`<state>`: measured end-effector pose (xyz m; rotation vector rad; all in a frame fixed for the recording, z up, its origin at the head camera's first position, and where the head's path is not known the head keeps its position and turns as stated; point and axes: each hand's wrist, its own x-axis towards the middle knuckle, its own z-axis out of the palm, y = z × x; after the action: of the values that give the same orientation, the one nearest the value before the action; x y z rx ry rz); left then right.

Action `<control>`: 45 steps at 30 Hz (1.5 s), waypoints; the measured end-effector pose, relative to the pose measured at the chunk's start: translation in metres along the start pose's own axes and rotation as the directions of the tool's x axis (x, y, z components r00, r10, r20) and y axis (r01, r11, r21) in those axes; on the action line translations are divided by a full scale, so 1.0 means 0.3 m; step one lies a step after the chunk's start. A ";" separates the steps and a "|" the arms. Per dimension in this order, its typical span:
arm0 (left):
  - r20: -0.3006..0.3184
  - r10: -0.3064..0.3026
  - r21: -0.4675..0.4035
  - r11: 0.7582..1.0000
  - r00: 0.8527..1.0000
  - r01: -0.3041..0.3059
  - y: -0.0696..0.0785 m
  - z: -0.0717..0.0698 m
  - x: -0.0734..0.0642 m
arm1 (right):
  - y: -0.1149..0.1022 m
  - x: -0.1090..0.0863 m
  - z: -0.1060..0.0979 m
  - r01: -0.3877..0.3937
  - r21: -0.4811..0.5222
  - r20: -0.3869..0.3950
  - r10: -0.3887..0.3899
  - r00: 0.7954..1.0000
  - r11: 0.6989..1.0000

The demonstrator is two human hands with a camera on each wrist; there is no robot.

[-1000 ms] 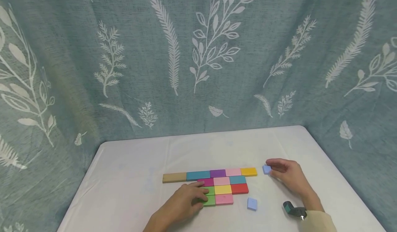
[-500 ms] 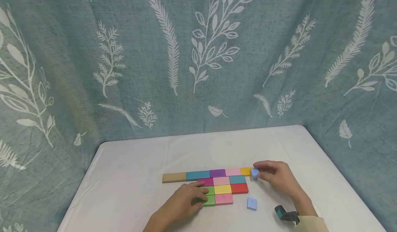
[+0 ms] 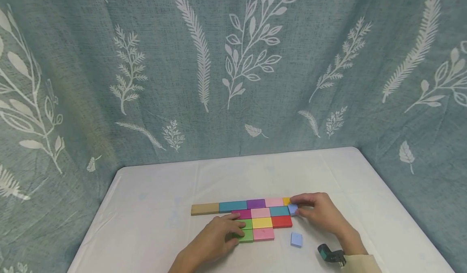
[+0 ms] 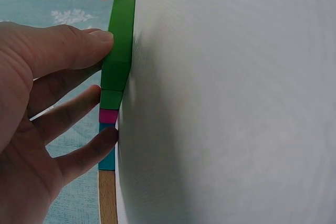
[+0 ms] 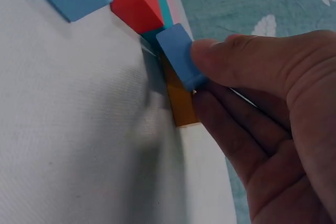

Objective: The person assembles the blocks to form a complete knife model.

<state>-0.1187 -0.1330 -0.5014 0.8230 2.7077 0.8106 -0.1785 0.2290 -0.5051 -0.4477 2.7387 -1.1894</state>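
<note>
Between the thumb and fingers of my right hand (image 3: 324, 214) is a small light blue square block (image 3: 293, 209). It sits at the right end of the second row, beside a teal block (image 3: 279, 211) and in front of the orange-yellow block (image 5: 182, 100). My left hand (image 3: 213, 240) rests with spread fingers against the left side of the layout. Its thumb touches a green block (image 4: 121, 40), and other fingers reach a second green block (image 4: 111, 98) and a magenta block (image 3: 241, 214). The fingers partly cover these blocks.
A second light blue block (image 3: 296, 239) lies apart at the front right. The back row runs from a wooden block (image 3: 205, 209) through teal (image 3: 233, 206), purple (image 3: 256, 204) and pink (image 3: 274, 202). Red (image 3: 281, 222) and yellow (image 3: 262, 223) blocks lie in front. A patterned curtain surrounds the white table (image 3: 146, 200).
My right hand has brought the light blue block leftward from the table's right side to the end of the second row. The left hand stays in place.
</note>
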 end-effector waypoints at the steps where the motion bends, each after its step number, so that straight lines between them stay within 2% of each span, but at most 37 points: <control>1: -0.001 0.000 0.001 1.000 1.000 0.000 0.000 0.000 0.000 | -0.001 0.000 0.000 0.010 -0.015 0.002 -0.010 1.000 1.000; 14: 0.005 -0.009 -0.002 1.000 1.000 0.009 0.005 0.001 0.001 | -0.020 -0.002 0.015 0.057 -0.151 -0.014 -0.060 0.998 0.987; 20: 0.006 -0.017 0.001 1.000 1.000 0.017 0.006 -0.003 -0.004 | -0.029 -0.001 0.020 0.070 -0.171 -0.010 -0.073 0.997 0.983; 24: 0.003 -0.019 0.005 1.000 1.000 0.019 0.007 -0.005 -0.002 | -0.026 -0.006 0.023 0.057 -0.161 -0.043 -0.065 0.997 0.985; 28: 0.001 -0.008 0.002 1.000 1.000 0.008 0.003 -0.004 -0.001 | -0.017 -0.037 0.020 0.017 -0.069 -0.107 -0.024 0.994 0.997; 31: -0.005 0.010 0.002 1.000 1.000 -0.010 -0.002 -0.004 0.000 | -0.009 -0.081 0.011 -0.045 0.041 -0.152 0.051 0.987 0.998; 34: -0.007 0.016 0.004 1.000 1.000 -0.016 -0.004 -0.003 0.002 | 0.003 -0.139 -0.001 -0.108 0.128 -0.184 0.131 0.974 0.986; 40: -0.004 0.007 0.003 1.000 1.000 -0.007 -0.002 -0.005 0.006 | 0.016 -0.244 -0.008 -0.193 0.198 -0.225 0.236 0.945 0.961; 45: 0.001 0.002 -0.002 1.000 1.000 -0.002 0.001 -0.005 0.007 | 0.013 -0.290 0.010 -0.249 0.212 -0.208 0.293 0.933 0.945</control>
<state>-0.1209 -0.1323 -0.5002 0.8252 2.7054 0.8126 -0.0962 0.2570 -0.5107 0.1017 2.7239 -1.4802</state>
